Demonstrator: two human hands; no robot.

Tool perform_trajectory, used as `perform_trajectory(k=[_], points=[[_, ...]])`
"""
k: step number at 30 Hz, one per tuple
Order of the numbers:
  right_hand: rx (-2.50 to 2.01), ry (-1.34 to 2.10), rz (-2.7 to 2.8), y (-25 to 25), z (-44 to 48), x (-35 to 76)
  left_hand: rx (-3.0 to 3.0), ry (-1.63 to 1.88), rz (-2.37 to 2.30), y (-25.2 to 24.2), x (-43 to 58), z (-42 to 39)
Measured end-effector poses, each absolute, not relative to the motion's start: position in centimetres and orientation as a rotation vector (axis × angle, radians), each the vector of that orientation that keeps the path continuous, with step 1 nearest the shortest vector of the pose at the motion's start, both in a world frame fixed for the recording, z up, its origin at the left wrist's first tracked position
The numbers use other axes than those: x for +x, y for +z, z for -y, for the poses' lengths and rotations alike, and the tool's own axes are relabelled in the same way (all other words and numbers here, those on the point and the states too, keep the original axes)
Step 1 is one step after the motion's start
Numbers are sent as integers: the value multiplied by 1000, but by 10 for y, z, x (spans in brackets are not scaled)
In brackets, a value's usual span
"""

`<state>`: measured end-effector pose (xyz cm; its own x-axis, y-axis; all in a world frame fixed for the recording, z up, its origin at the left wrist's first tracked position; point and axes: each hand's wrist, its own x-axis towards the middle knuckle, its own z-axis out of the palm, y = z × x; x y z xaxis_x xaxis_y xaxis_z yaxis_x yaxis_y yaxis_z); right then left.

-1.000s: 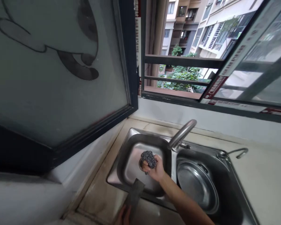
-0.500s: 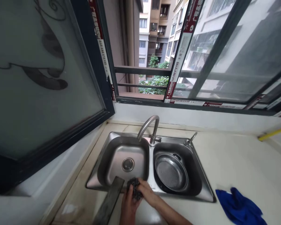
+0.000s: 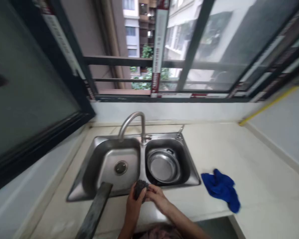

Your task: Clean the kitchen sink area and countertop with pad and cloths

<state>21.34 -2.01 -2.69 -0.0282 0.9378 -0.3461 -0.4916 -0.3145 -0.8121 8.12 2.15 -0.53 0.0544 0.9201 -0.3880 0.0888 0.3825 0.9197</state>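
Note:
Just over the front edge of the double sink [image 3: 72, 194], I have a dark grey steel-wool scrubber [image 3: 141, 189] between both hands. My left hand [image 3: 134, 200] is wrapped round its left side, with the thumb across the front. From the right, the fingers of my right hand [image 3: 157, 196] press against the scrubber. To the left of my hands, a long flat dark grey bar [image 3: 96, 210] slants up across the sink's front rim, its far end over the left basin. The bar's near end runs out of the picture.
A curved faucet [image 3: 133, 116] stands between the basins. In the right basin sits a round metal strainer [image 3: 163, 166]. A blue cloth [image 3: 221, 189] lies on the pale counter [image 3: 239, 159] to the right. A dark-framed window sash [image 3: 86, 116] juts in at the left.
My view has swung to the right, so the sink and window appear further left. My hands now appear nearer the divider between the basins, still holding the scrubber.

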Motion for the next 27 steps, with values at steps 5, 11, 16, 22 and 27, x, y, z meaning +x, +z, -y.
perform_trajectory(k=[5,11,16,22,27], points=[[-1100,1431,361,-32,25,244,1183,588,-1335,-12,111,-33],[-1064,1350,238,-27,44,281,1094,572,-1144,-26,148,-25],[-1043,1171,48,-29,36,321,824,539,-1062,-34,167,-23],[-1164,798,-206,-29,16,416,761,465,-1084,-43,137,-30],[-1316,670,-249,-24,-6,500,553,487,-1168,-40,102,-34]])
